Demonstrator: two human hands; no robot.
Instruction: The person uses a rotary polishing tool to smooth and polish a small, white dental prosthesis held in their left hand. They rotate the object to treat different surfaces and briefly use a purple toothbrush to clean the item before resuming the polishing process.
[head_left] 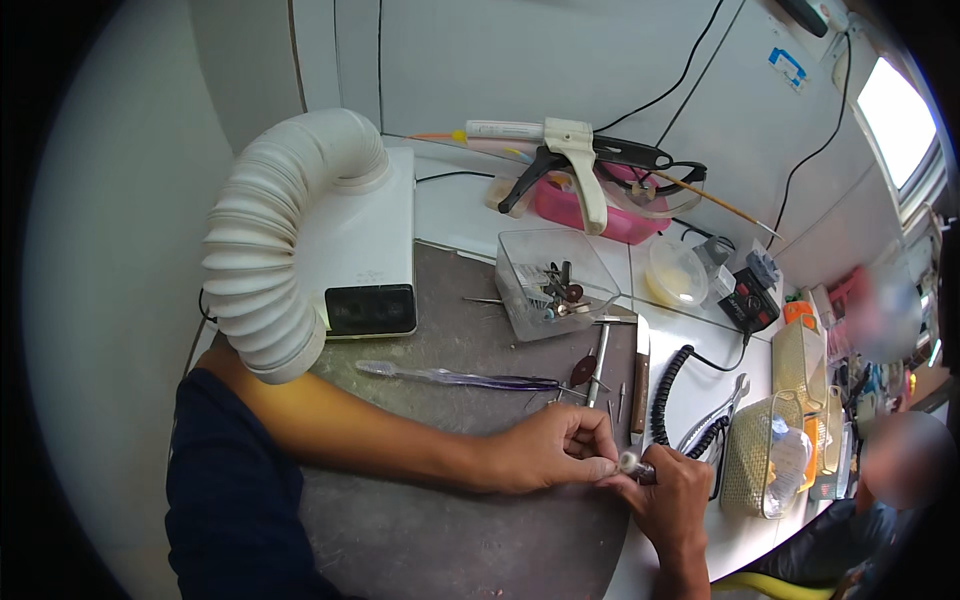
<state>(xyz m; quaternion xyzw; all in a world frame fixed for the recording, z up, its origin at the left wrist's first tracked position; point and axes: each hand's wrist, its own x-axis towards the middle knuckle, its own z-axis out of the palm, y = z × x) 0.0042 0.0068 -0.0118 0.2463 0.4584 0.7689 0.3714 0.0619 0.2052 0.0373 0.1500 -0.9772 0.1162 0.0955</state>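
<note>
My right hand (pixel 672 495) is wrapped round a rotary handpiece (pixel 645 474), whose pale, rounded tip (pixel 628 461) points toward my left hand. The fingers of my left hand (pixel 550 448) are pinched together right beside that tip. Whatever they hold is too small or too hidden to make out. Just beyond the hands lie a knife (pixel 640 375) with a brown handle, thin metal tools, and a dark red disc (pixel 583 370) on a shank. A purple-handled toothbrush (pixel 460 377) lies past my left forearm.
A white box (pixel 365 240) with a ribbed hose (pixel 250 250) stands left. Behind the mat (pixel 450 540) are a clear tub (pixel 555 240) of burs and discs, a dispensing gun (pixel 570 150) and a pink container (pixel 570 208). A coiled cord (pixel 668 390), pliers (pixel 715 415) and baskets (pixel 755 450) lie right; people sit beyond.
</note>
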